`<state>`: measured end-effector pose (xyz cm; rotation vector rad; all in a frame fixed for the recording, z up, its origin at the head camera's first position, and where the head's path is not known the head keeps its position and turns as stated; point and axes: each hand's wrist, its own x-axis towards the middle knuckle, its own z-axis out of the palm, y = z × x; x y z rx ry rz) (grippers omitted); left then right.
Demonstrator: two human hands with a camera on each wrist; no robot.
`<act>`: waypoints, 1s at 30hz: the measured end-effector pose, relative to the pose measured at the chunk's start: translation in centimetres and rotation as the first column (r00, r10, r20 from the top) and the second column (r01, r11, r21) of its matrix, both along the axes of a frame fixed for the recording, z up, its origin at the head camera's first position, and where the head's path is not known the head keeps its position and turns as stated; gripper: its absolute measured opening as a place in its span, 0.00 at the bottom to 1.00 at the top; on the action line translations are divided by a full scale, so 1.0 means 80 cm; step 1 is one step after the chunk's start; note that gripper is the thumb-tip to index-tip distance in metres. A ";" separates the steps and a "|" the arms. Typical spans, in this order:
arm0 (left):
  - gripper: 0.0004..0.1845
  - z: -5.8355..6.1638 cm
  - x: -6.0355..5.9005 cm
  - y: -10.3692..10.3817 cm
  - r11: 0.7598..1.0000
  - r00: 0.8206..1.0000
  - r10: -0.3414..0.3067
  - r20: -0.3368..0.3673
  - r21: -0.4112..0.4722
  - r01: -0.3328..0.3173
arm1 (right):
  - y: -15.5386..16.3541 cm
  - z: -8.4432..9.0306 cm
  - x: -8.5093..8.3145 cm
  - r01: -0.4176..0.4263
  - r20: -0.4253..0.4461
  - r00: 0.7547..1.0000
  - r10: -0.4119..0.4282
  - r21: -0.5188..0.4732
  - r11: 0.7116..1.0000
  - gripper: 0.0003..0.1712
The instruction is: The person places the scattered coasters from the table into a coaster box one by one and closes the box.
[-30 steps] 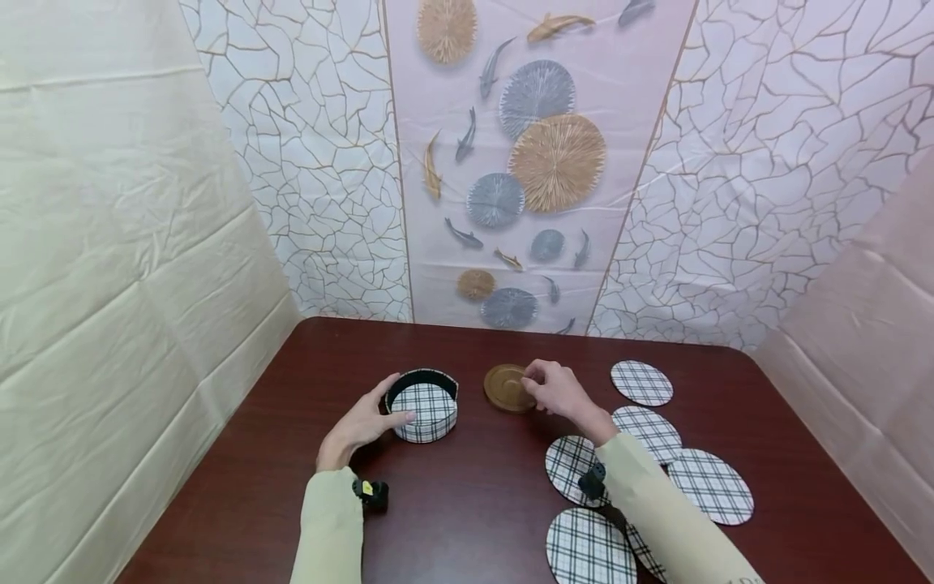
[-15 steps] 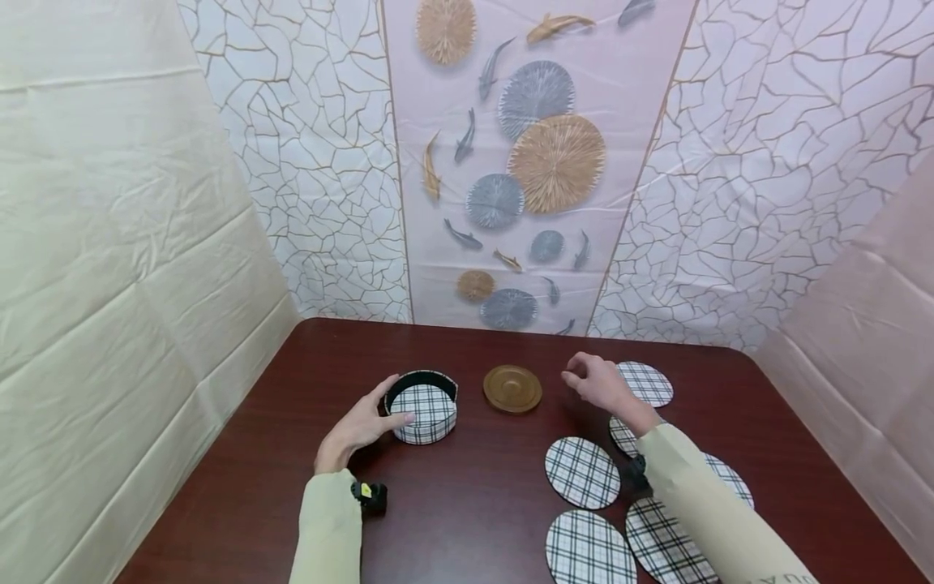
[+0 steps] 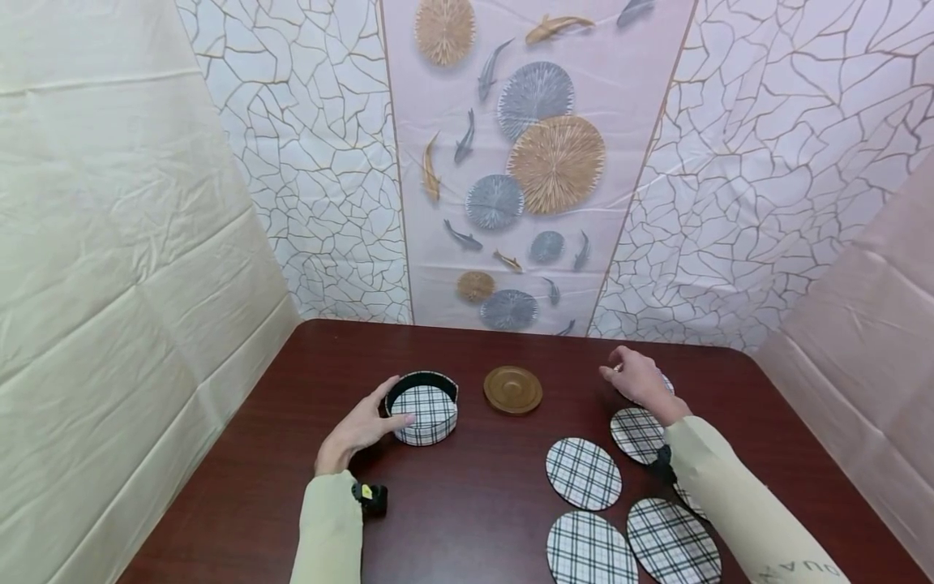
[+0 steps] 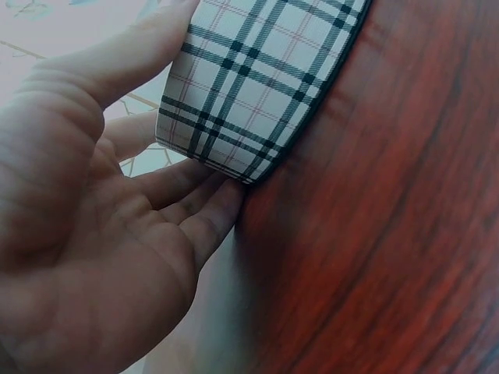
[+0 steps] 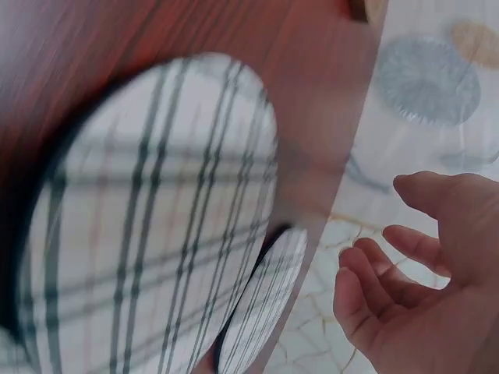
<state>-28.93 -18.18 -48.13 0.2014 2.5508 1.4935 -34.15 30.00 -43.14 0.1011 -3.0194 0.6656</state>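
Dark red-brown wood makes up the table (image 3: pixel 467 503), set against wrinkled sheets printed with crackle lines, fish and round leaf shapes.

At the left of the table, the left hand (image 3: pixel 357 428) cups the near-left side of a round plaid holder (image 3: pixel 423 405), thumb on the far wall and fingers curled along the near wall. The left wrist view confirms skin against the holder's plaid side. A plaid coaster lies inside it.

Just right of the holder sits a brown round coaster (image 3: pixel 512 388), untouched.

Farther right, the right hand (image 3: pixel 638 377) hovers over the farthest plaid coaster (image 3: pixel 666 381), which is almost wholly hidden beneath it. Its fingers are loosely bent with nothing between them, as the blurred right wrist view shows; whether the fingertips touch the coaster cannot be told.

Nearer lie four more plaid coasters: one (image 3: pixel 636 434) just near the hand, one (image 3: pixel 583 473) left of it, and two (image 3: pixel 589 551) (image 3: pixel 673 542) at the near edge, the first of them cut off by the frame. The right sleeve (image 3: pixel 737 503) covers part of yet another.
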 end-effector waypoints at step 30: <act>0.50 0.000 0.000 0.000 1.000 1.000 0.015 0.024 0.013 -0.015 | 0.098 -0.026 0.013 0.198 0.287 0.940 -0.185 -0.017 0.980 0.65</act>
